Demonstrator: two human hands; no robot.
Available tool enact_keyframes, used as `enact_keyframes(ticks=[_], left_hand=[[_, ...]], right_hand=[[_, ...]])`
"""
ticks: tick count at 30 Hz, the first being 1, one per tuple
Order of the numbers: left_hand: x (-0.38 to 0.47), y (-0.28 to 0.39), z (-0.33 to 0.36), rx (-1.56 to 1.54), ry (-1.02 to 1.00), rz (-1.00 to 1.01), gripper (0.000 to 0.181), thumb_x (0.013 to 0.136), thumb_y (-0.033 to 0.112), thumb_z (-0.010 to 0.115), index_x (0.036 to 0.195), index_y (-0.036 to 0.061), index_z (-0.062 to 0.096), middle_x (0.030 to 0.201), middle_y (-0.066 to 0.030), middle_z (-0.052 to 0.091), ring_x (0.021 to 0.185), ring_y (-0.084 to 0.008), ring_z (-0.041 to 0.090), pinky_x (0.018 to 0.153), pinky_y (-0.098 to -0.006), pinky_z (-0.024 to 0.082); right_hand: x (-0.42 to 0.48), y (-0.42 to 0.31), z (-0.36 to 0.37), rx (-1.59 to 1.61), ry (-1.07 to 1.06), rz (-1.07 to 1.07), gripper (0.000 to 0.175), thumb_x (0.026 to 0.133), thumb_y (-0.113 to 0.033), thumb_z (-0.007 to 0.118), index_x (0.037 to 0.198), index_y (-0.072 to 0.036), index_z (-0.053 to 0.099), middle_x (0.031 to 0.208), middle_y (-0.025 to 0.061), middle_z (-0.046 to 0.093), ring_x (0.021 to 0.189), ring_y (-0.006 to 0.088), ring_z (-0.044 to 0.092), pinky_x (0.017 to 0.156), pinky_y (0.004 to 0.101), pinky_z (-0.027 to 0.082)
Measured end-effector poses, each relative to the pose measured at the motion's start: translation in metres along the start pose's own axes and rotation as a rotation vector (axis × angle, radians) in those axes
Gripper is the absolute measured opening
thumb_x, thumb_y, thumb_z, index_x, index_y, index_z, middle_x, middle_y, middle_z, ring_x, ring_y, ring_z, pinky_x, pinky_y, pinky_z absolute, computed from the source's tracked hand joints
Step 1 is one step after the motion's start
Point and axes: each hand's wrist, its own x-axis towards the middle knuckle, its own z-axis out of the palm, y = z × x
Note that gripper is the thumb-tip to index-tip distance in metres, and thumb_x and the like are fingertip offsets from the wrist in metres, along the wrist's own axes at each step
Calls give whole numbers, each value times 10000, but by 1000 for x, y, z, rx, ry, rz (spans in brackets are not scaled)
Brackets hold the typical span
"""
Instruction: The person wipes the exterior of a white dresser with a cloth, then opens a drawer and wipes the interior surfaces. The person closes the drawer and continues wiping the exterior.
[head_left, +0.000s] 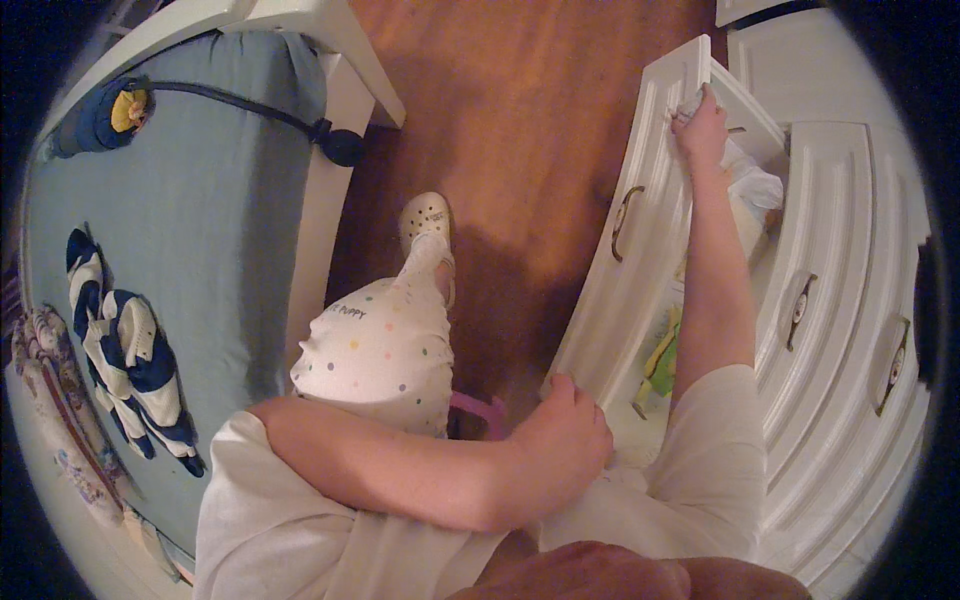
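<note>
An open white drawer (600, 300) stands at the right, with a metal handle (626, 223) on its front panel. My right hand (701, 135) is at the far end of that panel, fingers closed on its top edge, with a small crumpled pale thing (686, 109) at the fingers; what it is I cannot tell. Bent across my body, my left arm ends in my left hand (574, 427), whose fingers curl over the panel's near end. Inside the drawer lie a crumpled white plastic bag (754, 184) and a green and yellow item (661, 364), partly hidden by my right arm.
Closed white drawers (832, 300) adjoin at the right. A bed with a blue-green sheet (202, 225) is at the left, holding striped knitwear (131, 352) and a dark object with a yellow flower (129, 110). My leg in dotted trousers (382, 352) and a clog (426, 217) are over wooden floor (517, 112).
</note>
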Motion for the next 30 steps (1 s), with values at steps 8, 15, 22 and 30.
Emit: enact_keyframes(ticks=[8, 15, 22, 30], left_hand=[[6, -8, 0, 31, -45, 32, 255, 769, 187, 608, 970, 36, 653, 856, -91, 650, 836, -246, 610, 701, -398, 426], [18, -16, -7, -4, -226, 10, 373, 754, 212, 696, 1081, 34, 689, 1084, -156, 664, 1018, -328, 626, 890, -579, 432], [22, -17, 14, 96, -24, 26, 158, 779, 160, 640, 893, 88, 722, 857, -96, 699, 818, -275, 678, 627, -462, 490], [45, -25, 12, 21, -118, -49, 244, 796, 194, 646, 979, 47, 714, 985, -155, 700, 907, -302, 682, 684, -480, 521]], right_hand=[[13, 8, 1, -18, -58, -155, 685, 728, -277, 740, 1336, -151, 451, 1179, 222, 545, 1094, 395, 535, 916, 457, 464], [-40, 7, -13, -41, -60, -176, 624, 708, -256, 759, 1253, -123, 487, 1127, 175, 581, 1095, 372, 519, 885, 484, 462], [-125, 1, -39, -98, -74, -139, 664, 677, -217, 779, 1259, -115, 475, 1124, 170, 580, 1080, 362, 524, 886, 480, 453], [-223, -9, -73, -69, -85, -97, 674, 664, -150, 780, 1262, -112, 472, 1132, 225, 526, 1072, 404, 506, 898, 471, 438]])
